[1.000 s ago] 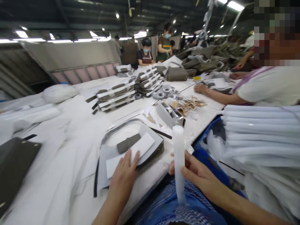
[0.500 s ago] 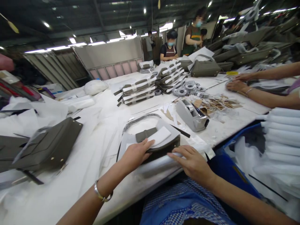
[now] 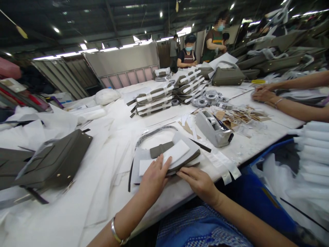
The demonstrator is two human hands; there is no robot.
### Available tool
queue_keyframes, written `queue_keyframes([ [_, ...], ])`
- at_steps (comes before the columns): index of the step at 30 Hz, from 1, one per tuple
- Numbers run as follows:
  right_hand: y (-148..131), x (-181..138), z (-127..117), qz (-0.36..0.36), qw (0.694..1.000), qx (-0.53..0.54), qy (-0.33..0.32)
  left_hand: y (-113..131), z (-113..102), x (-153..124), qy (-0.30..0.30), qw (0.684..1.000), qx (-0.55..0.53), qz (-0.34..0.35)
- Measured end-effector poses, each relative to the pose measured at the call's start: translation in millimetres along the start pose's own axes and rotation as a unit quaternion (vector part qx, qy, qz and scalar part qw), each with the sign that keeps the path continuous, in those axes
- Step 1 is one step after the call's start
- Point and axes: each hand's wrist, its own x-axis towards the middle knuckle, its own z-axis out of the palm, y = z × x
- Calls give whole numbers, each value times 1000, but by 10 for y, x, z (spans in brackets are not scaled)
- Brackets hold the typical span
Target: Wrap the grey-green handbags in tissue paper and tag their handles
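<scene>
A grey-brown handbag [image 3: 194, 156] lies flat in front of me near the table edge, its wrapped handle [image 3: 154, 131] arching away from me. White sheet packing and a white foam strip [image 3: 177, 153] lie over the bag, beside a grey-brown flap tab [image 3: 161, 149]. My left hand [image 3: 154, 176] rests palm down on the strip and the bag's near side, fingers spread. At the bag's near edge, my right hand [image 3: 199, 180] has its fingers pressed together against the edge; the fingertips are partly hidden. A dark strap [image 3: 131, 175] shows at the bag's left.
A tape dispenser [image 3: 214, 129] stands beyond the bag, with tape rolls [image 3: 209, 97] and paper tags [image 3: 243, 116] behind. Wrapped bags [image 3: 154, 99] are stacked farther back. Another bag [image 3: 55, 161] lies left. A blue bin [image 3: 259, 199] and a co-worker's hands [image 3: 264, 94] are right.
The bag's raised near edge has come down flat, and the white roll along it no longer shows. My right hand has moved left along the edge; my left hand has flattened on the strip.
</scene>
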Motion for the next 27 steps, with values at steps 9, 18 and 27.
queue_keyframes([
  [9, 510, 405, -348, -68, 977, -52, -196, 77, 157, -81, 41, 997, 70, 3],
  [18, 643, 101, -49, -52, 989, -33, -136, 386, 108, 92, 23, 995, 92, -42],
  [27, 590, 128, -170, -39, 993, 9, -109, 500, 380, 231, 104, 989, 101, -28],
])
